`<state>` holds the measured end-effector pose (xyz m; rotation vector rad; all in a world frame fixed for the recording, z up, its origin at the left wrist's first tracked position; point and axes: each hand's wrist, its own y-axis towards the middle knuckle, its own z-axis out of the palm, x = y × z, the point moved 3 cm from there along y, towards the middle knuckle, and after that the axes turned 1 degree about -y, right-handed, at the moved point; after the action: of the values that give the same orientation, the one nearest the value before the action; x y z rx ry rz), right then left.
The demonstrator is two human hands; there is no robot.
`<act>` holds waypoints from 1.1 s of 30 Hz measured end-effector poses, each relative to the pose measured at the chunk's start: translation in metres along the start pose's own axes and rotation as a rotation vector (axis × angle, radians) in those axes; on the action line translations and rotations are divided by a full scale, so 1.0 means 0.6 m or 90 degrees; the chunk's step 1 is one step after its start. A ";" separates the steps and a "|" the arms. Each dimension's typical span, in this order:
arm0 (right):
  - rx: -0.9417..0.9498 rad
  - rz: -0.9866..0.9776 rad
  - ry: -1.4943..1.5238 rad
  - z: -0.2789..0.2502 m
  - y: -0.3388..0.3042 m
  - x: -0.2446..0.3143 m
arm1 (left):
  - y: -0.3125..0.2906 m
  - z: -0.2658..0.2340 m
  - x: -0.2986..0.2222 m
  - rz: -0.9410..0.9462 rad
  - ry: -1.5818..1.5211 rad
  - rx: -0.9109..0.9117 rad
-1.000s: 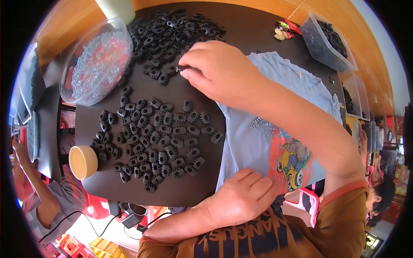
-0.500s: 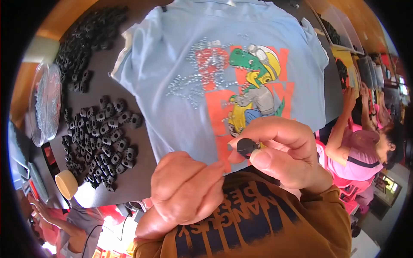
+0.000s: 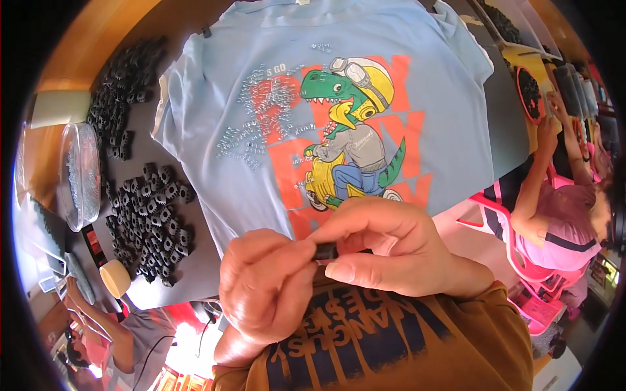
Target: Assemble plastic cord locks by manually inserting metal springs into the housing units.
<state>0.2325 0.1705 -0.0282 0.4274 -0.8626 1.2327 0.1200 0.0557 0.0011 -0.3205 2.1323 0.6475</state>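
Head view: left hand (image 3: 268, 281), right hand (image 3: 420, 254) pinch small black part (image 3: 325, 251) (both nearly closed)

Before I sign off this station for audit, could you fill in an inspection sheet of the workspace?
Surface: dark table, partly covered by a light-blue printed shirt.
Job's things: small black piece, hand-held; loose black pieces heaped at left; silvery bits scattered on the shirt, more in a clear tub.
Clutter: cream cup near the table's left edge.
Hands: left hand and right hand meet at the small black piece; exact grip hidden.
Cables: black cable, lower left.
Surroundings: person in pink at right, pink chairs.
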 end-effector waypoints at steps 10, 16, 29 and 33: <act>-0.127 -0.273 -0.223 -0.027 0.008 -0.003 | 0.070 -0.002 0.021 -0.024 0.091 0.036; -0.091 -0.373 -0.402 -0.037 0.012 0.002 | 0.142 0.023 0.036 0.182 0.390 0.115; -0.080 -0.383 -0.374 -0.041 0.013 0.004 | 0.147 0.019 0.036 -0.054 0.093 0.128; -0.076 -0.326 -0.290 -0.041 0.009 0.007 | 0.125 0.017 0.020 -0.213 -0.197 0.113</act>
<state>0.2359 0.1921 -0.0413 0.7945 -1.1179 0.6126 0.0861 0.1238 0.0113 -0.4363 1.7720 0.2897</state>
